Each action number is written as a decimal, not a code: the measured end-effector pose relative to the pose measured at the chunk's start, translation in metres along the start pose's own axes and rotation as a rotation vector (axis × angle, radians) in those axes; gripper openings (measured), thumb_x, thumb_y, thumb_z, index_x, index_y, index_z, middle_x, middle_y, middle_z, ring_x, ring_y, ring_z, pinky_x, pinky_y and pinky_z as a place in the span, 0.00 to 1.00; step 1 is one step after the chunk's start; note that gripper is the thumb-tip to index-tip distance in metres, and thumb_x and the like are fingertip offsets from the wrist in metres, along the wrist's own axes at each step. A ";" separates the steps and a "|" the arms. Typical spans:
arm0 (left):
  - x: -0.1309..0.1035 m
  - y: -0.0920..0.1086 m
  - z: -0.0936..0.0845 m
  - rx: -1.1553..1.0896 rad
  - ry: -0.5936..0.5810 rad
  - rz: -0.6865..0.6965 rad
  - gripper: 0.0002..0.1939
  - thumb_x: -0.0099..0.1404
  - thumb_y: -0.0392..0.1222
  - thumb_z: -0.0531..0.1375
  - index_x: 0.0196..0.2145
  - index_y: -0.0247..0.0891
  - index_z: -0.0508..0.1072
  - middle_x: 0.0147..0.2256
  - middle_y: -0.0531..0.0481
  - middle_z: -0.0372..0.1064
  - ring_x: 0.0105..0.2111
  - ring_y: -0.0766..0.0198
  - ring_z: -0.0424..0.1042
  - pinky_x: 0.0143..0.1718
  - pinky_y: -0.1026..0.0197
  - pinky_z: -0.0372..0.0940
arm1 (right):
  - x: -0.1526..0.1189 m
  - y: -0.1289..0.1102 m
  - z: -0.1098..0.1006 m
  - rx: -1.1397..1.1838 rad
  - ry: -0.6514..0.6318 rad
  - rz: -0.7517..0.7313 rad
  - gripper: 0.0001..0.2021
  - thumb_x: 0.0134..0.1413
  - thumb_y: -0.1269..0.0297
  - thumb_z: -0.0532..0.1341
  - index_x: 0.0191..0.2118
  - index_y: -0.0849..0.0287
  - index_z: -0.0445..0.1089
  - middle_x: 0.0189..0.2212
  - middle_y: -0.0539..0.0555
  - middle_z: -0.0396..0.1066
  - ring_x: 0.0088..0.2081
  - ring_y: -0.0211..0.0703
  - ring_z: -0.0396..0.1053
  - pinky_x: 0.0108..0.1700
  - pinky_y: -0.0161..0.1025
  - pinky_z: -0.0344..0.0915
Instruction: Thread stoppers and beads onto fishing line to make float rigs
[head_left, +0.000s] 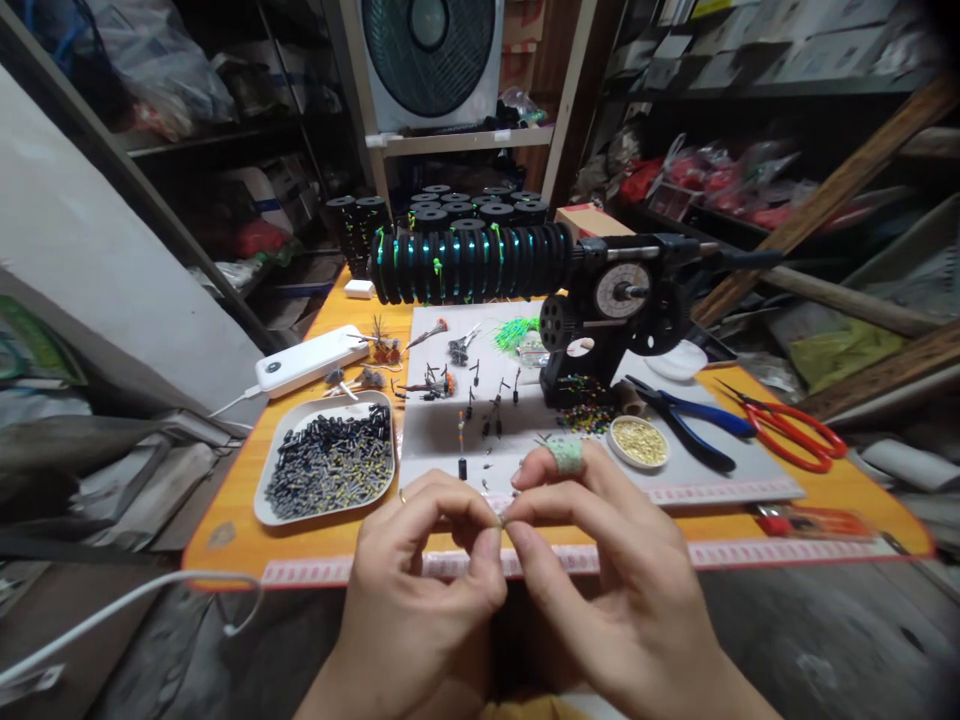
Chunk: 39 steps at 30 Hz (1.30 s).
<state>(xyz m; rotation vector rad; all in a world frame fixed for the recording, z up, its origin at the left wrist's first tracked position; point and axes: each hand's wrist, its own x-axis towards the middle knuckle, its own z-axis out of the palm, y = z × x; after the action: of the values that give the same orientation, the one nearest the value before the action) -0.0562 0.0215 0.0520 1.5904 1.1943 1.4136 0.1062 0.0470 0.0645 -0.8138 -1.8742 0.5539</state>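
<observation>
My left hand (431,580) and my right hand (600,560) meet fingertip to fingertip above the table's front edge. Thumb and forefinger of each are pinched together; whatever sits between them is too small to make out. Green tape (568,456) wraps a finger of my right hand. Just beyond the hands, a small float-like piece with a black base (462,466) stands on the grey mat (431,440). Several little black pieces (493,415) lie farther back. To the left is a white tray (259,500) heaped with small black, grey and yellow cylinders.
A black winding machine (619,310) carries a row of spools (472,262) across the back. On the right lie a dish of gold bits (639,442), blue-handled pliers (694,420) and red scissors (806,430). A white power strip (311,360) and a pink ruler strip (315,570) are on the left.
</observation>
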 end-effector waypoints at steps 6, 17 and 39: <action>-0.004 -0.002 -0.010 -0.088 -0.011 -0.056 0.08 0.65 0.30 0.62 0.34 0.42 0.75 0.32 0.54 0.74 0.35 0.67 0.73 0.38 0.68 0.68 | -0.001 0.006 0.000 0.048 -0.011 0.089 0.05 0.58 0.75 0.59 0.35 0.58 0.70 0.35 0.54 0.66 0.41 0.44 0.68 0.42 0.40 0.66; -0.004 0.002 -0.008 0.222 -0.058 0.094 0.14 0.63 0.27 0.62 0.43 0.45 0.74 0.32 0.54 0.72 0.32 0.68 0.73 0.32 0.71 0.69 | 0.009 -0.002 0.002 0.022 0.041 0.081 0.07 0.54 0.58 0.66 0.32 0.55 0.72 0.33 0.55 0.69 0.39 0.50 0.70 0.39 0.44 0.71; -0.010 -0.007 0.032 -0.526 0.369 -0.090 0.07 0.56 0.42 0.72 0.24 0.40 0.80 0.31 0.53 0.68 0.33 0.68 0.74 0.43 0.67 0.72 | -0.007 -0.002 0.004 0.261 -0.140 0.252 0.06 0.63 0.71 0.57 0.38 0.55 0.70 0.39 0.51 0.66 0.44 0.38 0.67 0.46 0.34 0.63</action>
<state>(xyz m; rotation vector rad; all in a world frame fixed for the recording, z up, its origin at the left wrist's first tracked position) -0.0254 0.0171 0.0368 0.9319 0.9615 1.8266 0.1042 0.0403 0.0604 -0.8587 -1.7853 1.0141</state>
